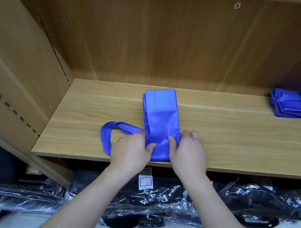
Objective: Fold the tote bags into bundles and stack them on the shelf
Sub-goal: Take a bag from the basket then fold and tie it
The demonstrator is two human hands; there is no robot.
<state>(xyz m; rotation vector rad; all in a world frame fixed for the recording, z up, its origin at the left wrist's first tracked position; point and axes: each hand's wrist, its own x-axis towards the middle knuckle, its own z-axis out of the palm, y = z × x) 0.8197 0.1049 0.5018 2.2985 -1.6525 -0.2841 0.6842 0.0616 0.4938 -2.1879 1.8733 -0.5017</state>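
Tote bag (160, 113): a folded strip is laid on the shelf (242, 134), near end at the shelf's front edge.
Handling: judged soft, light, slippery — best pinched through all layers.
Left hand (131, 150): curled, near corner gripped by the handle loop (108, 132).
Right hand (189, 152): curled, right edge pinched.
Writing: label (145, 181) below the shelf — unreadable.

Blue tote bag (160, 113), tan wood-grain shelf (232, 132)

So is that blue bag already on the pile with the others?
No, the blue tote bag, held by the left hand and right hand, lies on the shelf, apart from the stack of blue bundles at the right.
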